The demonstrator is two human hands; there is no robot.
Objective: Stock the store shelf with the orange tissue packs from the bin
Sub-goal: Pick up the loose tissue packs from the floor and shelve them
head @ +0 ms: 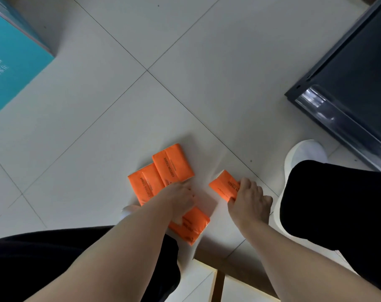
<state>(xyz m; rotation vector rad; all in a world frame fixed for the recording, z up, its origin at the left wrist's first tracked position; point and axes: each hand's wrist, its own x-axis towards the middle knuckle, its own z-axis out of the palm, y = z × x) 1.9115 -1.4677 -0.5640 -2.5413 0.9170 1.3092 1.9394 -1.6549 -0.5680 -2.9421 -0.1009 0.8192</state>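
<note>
Several orange tissue packs lie on the white tiled floor in front of me. Two packs (173, 165) (145, 184) sit side by side, overlapping. My left hand (181, 198) reaches down over them, its fingers curled onto another orange pack (191, 225) lying just below; how firmly it holds is hidden. My right hand (248, 201) grips a separate orange pack (223, 185) by its near end, slightly to the right of the pile.
A dark grey shelf unit base (346, 88) stands at the upper right. A teal box (13, 62) sits at the upper left. My black trouser legs and white shoe (305, 153) flank the packs. A cardboard edge (218, 277) shows at the bottom.
</note>
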